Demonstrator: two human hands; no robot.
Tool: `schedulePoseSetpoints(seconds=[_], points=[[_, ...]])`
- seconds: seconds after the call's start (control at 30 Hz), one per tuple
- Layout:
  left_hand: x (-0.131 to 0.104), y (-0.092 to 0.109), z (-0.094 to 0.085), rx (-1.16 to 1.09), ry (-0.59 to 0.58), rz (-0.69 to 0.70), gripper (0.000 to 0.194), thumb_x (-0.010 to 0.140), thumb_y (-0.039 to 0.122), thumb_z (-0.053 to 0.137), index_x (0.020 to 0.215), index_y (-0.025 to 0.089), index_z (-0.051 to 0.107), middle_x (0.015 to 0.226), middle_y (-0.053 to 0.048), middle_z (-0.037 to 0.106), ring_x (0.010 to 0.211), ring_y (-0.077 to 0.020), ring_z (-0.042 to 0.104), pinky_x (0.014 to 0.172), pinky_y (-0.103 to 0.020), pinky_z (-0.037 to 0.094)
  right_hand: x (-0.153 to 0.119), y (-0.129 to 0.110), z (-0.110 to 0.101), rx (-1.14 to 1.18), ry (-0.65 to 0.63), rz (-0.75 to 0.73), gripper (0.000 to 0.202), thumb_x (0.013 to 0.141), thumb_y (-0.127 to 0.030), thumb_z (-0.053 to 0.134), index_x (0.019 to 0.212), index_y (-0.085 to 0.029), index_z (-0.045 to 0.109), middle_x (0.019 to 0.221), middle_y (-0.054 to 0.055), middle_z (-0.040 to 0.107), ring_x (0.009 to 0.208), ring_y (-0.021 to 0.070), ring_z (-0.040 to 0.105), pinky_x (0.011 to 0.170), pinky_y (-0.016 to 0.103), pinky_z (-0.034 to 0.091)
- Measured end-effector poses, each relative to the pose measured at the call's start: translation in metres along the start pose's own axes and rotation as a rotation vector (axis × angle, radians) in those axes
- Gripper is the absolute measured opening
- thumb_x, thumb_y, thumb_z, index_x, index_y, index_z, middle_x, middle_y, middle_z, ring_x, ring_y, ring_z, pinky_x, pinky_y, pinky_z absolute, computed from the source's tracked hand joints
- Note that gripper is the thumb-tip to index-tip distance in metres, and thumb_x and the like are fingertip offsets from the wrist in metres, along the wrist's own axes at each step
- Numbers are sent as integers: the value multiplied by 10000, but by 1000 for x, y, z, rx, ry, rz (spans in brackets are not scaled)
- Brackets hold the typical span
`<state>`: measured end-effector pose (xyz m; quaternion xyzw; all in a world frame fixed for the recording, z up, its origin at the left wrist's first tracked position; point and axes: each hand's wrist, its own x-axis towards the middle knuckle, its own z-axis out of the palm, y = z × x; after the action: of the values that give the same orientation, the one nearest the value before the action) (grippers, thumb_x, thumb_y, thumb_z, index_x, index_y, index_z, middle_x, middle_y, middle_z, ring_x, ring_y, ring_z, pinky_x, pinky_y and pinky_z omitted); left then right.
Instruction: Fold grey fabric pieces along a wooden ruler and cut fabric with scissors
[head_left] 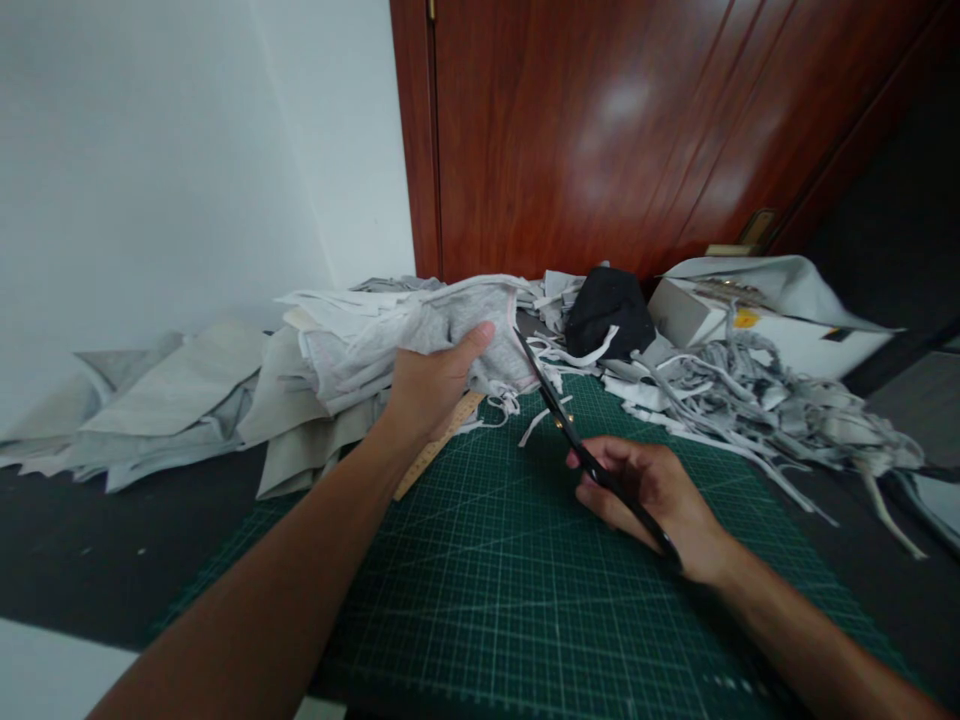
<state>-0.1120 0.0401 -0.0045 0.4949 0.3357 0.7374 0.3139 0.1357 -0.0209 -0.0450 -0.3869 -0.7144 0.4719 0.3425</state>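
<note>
Grey-and-white fabric (487, 305) pinched in left grip (431, 385), with thumb on top and fingers mostly hidden beneath. Held up past the far end of the green cutting mat (517, 570), spreading out to both sides of the thumb, with pinkish stitching along the right edge. Up and to the left of right grip (649, 495), well apart from it. Black scissors (556, 408) grasped there by the handles, bridging the gap. Aimed away and leftward, with tips right at the fabric's right edge; can't tell whether biting into cloth. On the mat, just below the fabric: thin white offcut (533, 424). Near left wrist: wooden ruler (441, 447), partly covered by the forearm. Farther left on the dark table (60, 540): stacked cloth pieces (180, 390). To the right: tangled grey strips (817, 405), in front of a white box (780, 335). Left of that box: black bundle (609, 305), up against the scraps.
</note>
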Motion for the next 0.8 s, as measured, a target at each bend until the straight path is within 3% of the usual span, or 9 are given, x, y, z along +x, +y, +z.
schedulePoseSetpoints(seconds=[0.1, 0.23, 0.43, 0.8], points=[[-4, 8, 6, -84, -59, -6, 436, 690, 242, 910, 1094, 232, 745, 1033, -41, 812, 1096, -281, 754, 1097, -520, 555, -1, -2, 0, 11, -4, 2, 274, 787, -356, 797, 933, -171, 657, 695, -26, 552, 539, 90, 386, 459, 223, 297], [-12, 20, 15, -196, -109, -117, 538, 564, 159, 957, 1058, 208, 750, 997, -43, 808, 958, -275, 765, 1005, -514, 601, -1, -3, 1, 8, -11, 0, 268, 805, -367, 784, 932, -174, 649, 683, -36, 535, 528, 86, 382, 453, 221, 305], [-13, 22, 17, -212, -110, -205, 634, 527, 149, 960, 1118, 207, 739, 977, -39, 804, 982, -299, 765, 1032, -560, 574, -1, 1, 2, -8, 2, 24, 289, 816, -399, 778, 950, -179, 648, 663, -44, 536, 494, 84, 403, 441, 225, 323], [-15, 23, 18, -179, -129, -169, 640, 560, 133, 921, 1167, 217, 736, 1037, -57, 810, 965, -298, 770, 1037, -573, 575, -1, 7, -1, 44, 11, 31, 371, 782, -432, 857, 984, -173, 684, 672, -37, 568, 494, 86, 442, 445, 220, 365]])
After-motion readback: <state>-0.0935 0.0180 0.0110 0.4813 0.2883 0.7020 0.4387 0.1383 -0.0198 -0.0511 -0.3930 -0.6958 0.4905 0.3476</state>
